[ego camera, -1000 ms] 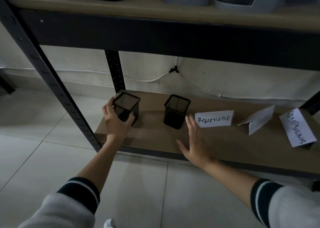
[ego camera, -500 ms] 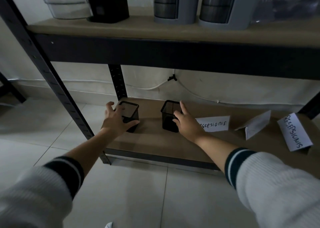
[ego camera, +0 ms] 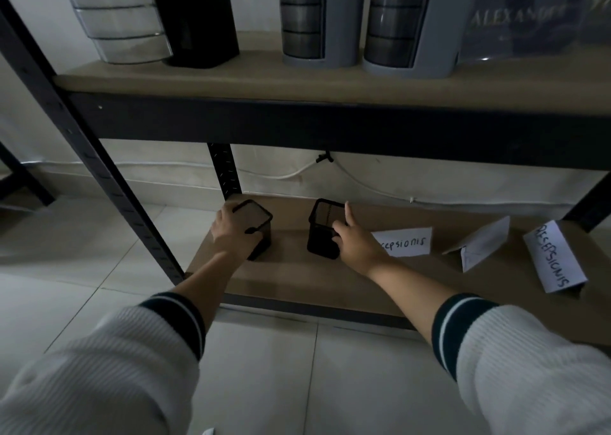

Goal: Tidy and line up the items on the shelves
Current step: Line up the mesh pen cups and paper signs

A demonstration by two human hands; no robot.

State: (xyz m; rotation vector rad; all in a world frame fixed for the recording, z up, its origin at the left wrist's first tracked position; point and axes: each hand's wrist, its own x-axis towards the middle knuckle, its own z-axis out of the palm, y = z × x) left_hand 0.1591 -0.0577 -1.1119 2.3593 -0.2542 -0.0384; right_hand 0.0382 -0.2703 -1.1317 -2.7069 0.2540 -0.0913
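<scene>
Two black mesh pen cups stand on the bottom shelf (ego camera: 297, 279) of a dark metal rack. My left hand (ego camera: 231, 236) grips the left pen cup (ego camera: 256, 226) from its near left side, thumb over the rim. My right hand (ego camera: 355, 243) holds the right pen cup (ego camera: 325, 229) at its right side, index finger raised along the rim. To the right lie three folded white paper name signs: one (ego camera: 406, 242) reading "Resepsionis" beside my right hand, a blank one (ego camera: 481, 247) tipped over, and another lettered one (ego camera: 553, 259) turned sideways.
The upper shelf (ego camera: 297, 84) carries a clear drawer stack (ego camera: 122, 21), a black box (ego camera: 195, 18), two grey drawer towers (ego camera: 317, 18) (ego camera: 406, 21) and an acrylic nameplate (ego camera: 522, 18). A rack upright (ego camera: 86, 143) slants at left. White cable runs along the wall. Tiled floor (ego camera: 264, 368) lies below.
My right hand moved from hovering open in front of the shelf onto the right pen cup. My left hand stayed on the left cup. The view tilted up, showing more of the upper shelf.
</scene>
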